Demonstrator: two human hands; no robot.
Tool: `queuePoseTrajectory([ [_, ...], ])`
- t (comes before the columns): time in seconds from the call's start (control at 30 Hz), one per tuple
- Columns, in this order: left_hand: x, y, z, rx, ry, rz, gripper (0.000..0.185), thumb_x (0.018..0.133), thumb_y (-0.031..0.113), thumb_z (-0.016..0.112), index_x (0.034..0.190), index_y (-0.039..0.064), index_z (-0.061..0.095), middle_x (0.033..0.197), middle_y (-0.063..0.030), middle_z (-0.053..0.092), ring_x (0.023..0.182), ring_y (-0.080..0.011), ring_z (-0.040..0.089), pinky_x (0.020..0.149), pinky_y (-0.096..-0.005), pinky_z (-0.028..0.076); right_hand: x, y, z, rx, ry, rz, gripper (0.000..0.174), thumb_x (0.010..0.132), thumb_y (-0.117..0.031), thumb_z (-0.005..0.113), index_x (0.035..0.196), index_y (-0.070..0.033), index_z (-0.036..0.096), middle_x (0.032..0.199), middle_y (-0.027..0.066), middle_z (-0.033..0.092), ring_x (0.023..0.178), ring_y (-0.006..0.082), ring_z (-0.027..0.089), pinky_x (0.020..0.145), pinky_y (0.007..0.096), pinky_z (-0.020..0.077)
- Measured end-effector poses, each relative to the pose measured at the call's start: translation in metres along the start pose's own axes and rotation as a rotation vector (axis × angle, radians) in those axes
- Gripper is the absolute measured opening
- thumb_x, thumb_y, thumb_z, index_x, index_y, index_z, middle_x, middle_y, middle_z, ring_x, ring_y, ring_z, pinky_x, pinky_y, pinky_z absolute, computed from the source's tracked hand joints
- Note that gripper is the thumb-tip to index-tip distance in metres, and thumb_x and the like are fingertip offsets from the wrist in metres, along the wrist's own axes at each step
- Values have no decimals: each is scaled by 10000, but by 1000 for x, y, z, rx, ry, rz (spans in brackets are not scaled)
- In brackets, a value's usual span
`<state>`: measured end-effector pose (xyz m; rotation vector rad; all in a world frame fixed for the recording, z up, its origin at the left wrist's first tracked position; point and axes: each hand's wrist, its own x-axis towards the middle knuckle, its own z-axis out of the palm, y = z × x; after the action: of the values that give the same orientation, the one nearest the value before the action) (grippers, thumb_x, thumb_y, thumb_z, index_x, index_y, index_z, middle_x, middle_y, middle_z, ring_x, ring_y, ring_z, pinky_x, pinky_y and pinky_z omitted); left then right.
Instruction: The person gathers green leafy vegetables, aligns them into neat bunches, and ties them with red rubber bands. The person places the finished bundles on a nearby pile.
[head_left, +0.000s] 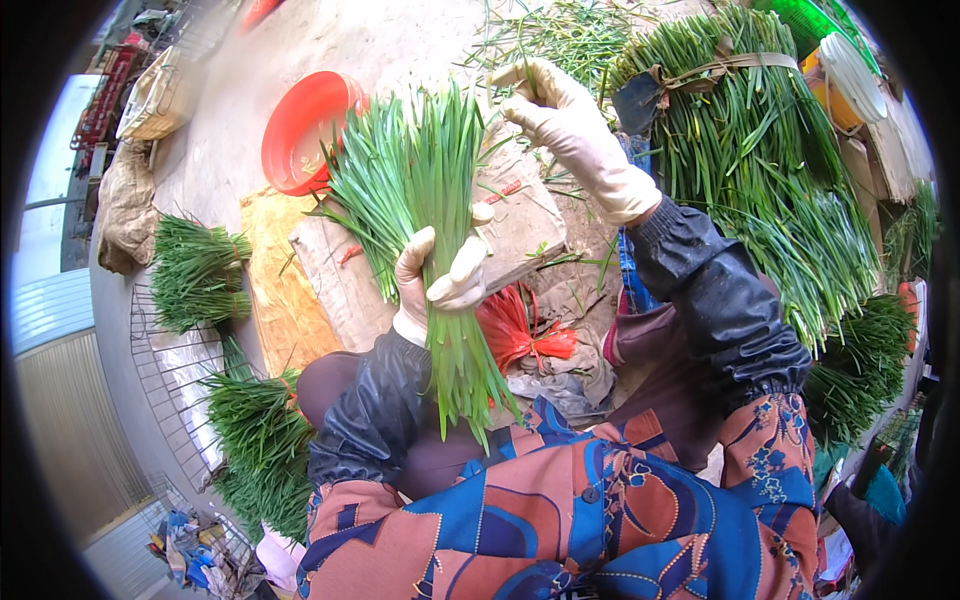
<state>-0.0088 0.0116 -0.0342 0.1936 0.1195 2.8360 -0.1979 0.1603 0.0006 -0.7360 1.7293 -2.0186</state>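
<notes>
My left hand (442, 274), in a pale glove, is wrapped around a bunch of garlic chives (457, 180). The bunch's leafy ends hang towards my lap. Just behind it, more cut chives (375, 176) lean over a cloth-covered board (525, 214). Up and to the right, my gloved right hand (551, 112) is raised clear of the bunch with curled fingers. A thin green blade shows at those fingers, but whether they grip it is unclear. Red plastic ties (525, 330) lie below the board.
A red bucket (304, 135) stands beyond the bunch. On the right rises a large strapped heap of chives (750, 135). Tied bundles (199, 274) sit at left on a wire rack (172, 390), with more bundles (262, 442) nearer me. Loose leaves (562, 37) litter the floor.
</notes>
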Motion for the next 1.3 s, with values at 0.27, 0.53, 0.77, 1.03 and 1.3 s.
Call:
queuePoseTrajectory([
  [0.27, 1, -2, 5, 42, 109, -40, 480, 1065, 321, 527, 1368, -26, 393, 615, -29, 553, 405, -51, 457, 401, -199, 378, 3, 12, -16, -352, -233, -110, 238, 936, -196, 678, 1107, -32, 704, 1133, 99, 703, 982, 245, 679, 859, 354, 545],
  [0.53, -8, -8, 6, 56, 102, -36, 540, 1071, 334, 505, 1432, -58, 416, 722, -61, 567, 466, -40, 480, 462, -204, 410, -4, -4, -15, 102, -340, 237, 250, 960, -208, 693, 1149, -46, 672, 808, -16, 644, 636, 69, 545, 562, 250, 451],
  [0.77, -16, -6, 2, 54, 88, -39, 556, 1075, 344, 489, 1442, -65, 411, 750, -85, 591, 466, -41, 488, 459, -203, 407, -6, -13, -16, 66, -413, 213, 251, 966, -181, 689, 1180, -53, 666, 856, -4, 680, 706, 72, 616, 604, 230, 498],
  [1.03, -12, -6, 7, 93, 136, -46, 559, 1070, 345, 492, 1445, -62, 412, 742, -80, 581, 460, -40, 472, 456, -206, 400, -5, -1, -10, 59, -250, 306, 233, 923, -93, 636, 1139, -42, 707, 865, 5, 716, 712, 71, 638, 621, 230, 501],
  [1.3, -8, -6, 8, 120, 153, -74, 597, 1070, 337, 487, 1488, -76, 383, 804, -113, 593, 495, -42, 478, 478, -211, 408, -6, -4, -5, -127, -58, -4, 286, 930, -123, 688, 1197, -22, 679, 912, 58, 754, 789, 160, 686, 742, 318, 551],
])
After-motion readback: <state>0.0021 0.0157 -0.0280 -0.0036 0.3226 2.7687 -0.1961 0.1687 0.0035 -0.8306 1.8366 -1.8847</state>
